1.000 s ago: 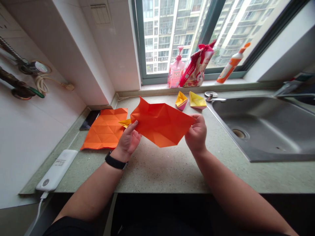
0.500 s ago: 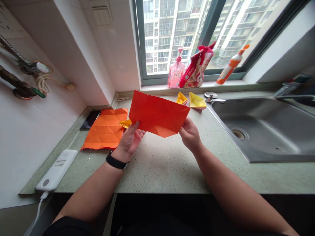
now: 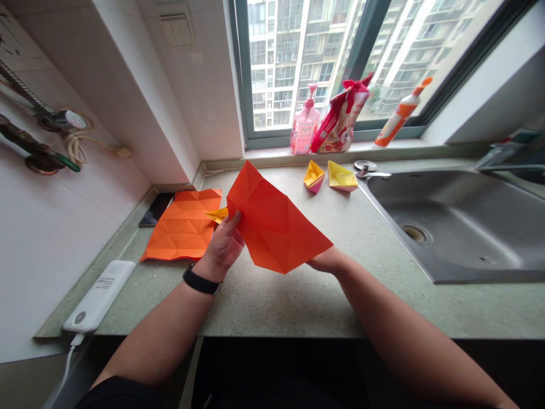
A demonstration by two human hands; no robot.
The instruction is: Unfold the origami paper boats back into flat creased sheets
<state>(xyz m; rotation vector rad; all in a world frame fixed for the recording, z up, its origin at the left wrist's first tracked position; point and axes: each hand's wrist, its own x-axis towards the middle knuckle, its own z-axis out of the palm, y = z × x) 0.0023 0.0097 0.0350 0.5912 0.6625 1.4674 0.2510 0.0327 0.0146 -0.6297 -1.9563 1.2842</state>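
A creased sheet of orange-red paper [image 3: 272, 218] is held up above the counter, tilted down toward the right. My left hand [image 3: 225, 241] pinches its left edge, thumb on top and fingers underneath. My right hand [image 3: 327, 260] is under the paper's lower right corner, and its fingers are hidden behind the sheet. Left of my left hand, a stack of creased orange sheets [image 3: 183, 224] lies on the counter. A small yellow folded paper piece [image 3: 218, 215] shows partly behind my left hand. Two folded paper boats, one yellow-orange [image 3: 314, 175] and one pale yellow [image 3: 342, 176], stand farther back.
A white power bank [image 3: 100, 295] with a cable lies at the left on the speckled counter [image 3: 272, 309]. A dark flat object [image 3: 156, 209] sits partly under the sheets. At right is a steel sink [image 3: 460, 221]. A pink pump bottle [image 3: 305, 122] stands on the windowsill.
The orange-red paper has turned clockwise, its right end dropping. My right hand has moved lower and under the sheet, while my left hand keeps its pinch. The yellow-orange boat is now fully uncovered.
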